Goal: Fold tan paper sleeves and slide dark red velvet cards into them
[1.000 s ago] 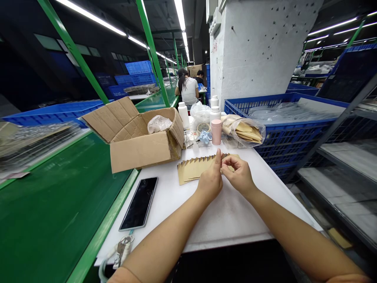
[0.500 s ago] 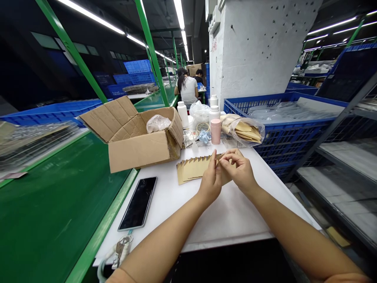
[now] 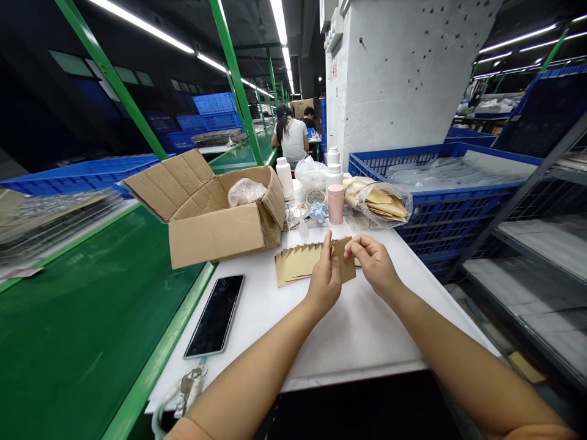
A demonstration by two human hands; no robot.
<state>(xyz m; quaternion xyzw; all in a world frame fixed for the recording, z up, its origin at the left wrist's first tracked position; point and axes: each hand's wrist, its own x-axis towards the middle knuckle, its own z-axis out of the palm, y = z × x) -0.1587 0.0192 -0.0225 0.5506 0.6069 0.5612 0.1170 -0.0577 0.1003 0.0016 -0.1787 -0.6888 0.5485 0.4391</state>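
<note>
On the white bench [image 3: 348, 348], a kraft card [image 3: 345, 260] lifted at six o'clock

The left hand [image 3: 324, 284] stands on edge, closed on the card's left side; the right hand [image 3: 373, 266] curls at its right edge, fingertips [image 3: 353, 243] touching, though I cannot tell whether it grips. The card overlaps the right end of a fanned stack of zigzag-edged kraft pieces [image 3: 298, 263]. A light pinch near the edges would likely keep the points uncreased. At twelve o'clock stand a pink cylinder [image 3: 336, 203] and a clear bag of kraft pieces [image 3: 378, 205]; a cardboard box [image 3: 215, 226] sits at ten, a phone [image 3: 215, 315] at eight. No brand or label is legible.
</note>
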